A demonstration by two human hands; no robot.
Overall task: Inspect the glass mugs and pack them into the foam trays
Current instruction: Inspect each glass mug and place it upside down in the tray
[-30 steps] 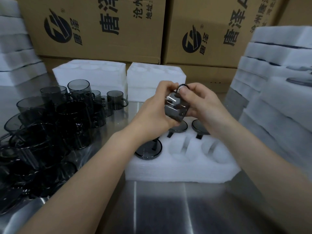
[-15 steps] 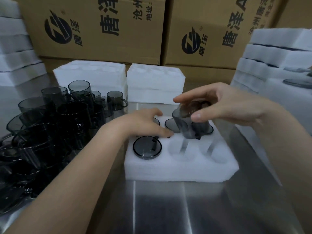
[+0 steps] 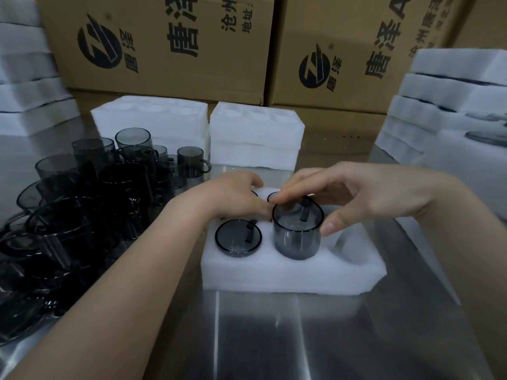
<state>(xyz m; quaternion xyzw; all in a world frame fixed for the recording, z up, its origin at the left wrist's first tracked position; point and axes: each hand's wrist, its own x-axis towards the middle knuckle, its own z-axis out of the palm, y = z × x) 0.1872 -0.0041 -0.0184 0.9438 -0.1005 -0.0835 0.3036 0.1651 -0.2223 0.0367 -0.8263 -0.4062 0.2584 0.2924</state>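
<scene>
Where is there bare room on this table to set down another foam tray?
Free: the bare steel table in front of the foam tray, toward you, and a narrower strip between it and the foam stack on the right. Crowded: loose mugs fill the left side, two tray stacks stand close behind, and the right hand holds a mug at the tray.

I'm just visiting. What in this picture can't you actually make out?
All in the head view:
1. Back-row pockets of the foam tray: covered by the left hand and right hand.
2. Any flaws in the half-seated mug: the glass is too dark and blurred.
3. How many loose mugs there are: they are dark, overlap, and are cut by the left edge.
4. The stacked trays: cut by the right edge.
</scene>
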